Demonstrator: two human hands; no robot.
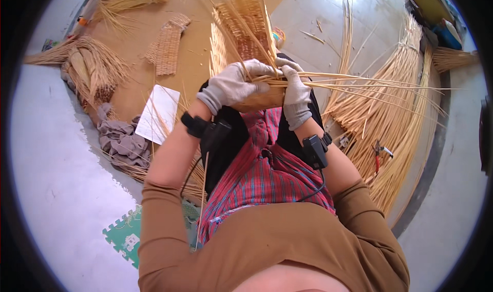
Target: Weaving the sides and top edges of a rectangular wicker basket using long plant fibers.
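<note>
A partly woven rectangular wicker basket (240, 27) rests between my knees, its near side up under my hands. My left hand (233, 85), in a pale grey work glove, is closed over the near edge, fingers bent onto the weave and loose strands. Just to its right, my gloved right hand (296, 91) has its fingers closed round a bunch of thin wicker strands (354, 80), which fan out to the right. Other strands stick up past the basket's far side. A smooth, flat tan surface shows beneath my hands. The fingertips are partly hidden among the strands.
A large bundle of long wicker strands (380, 107) lies on the right, with red-handled pruners (378, 156) on it. To the left are a woven panel (168, 51), a white sheet (158, 113), a crumpled grey cloth (123, 138) and another strand bundle (92, 66).
</note>
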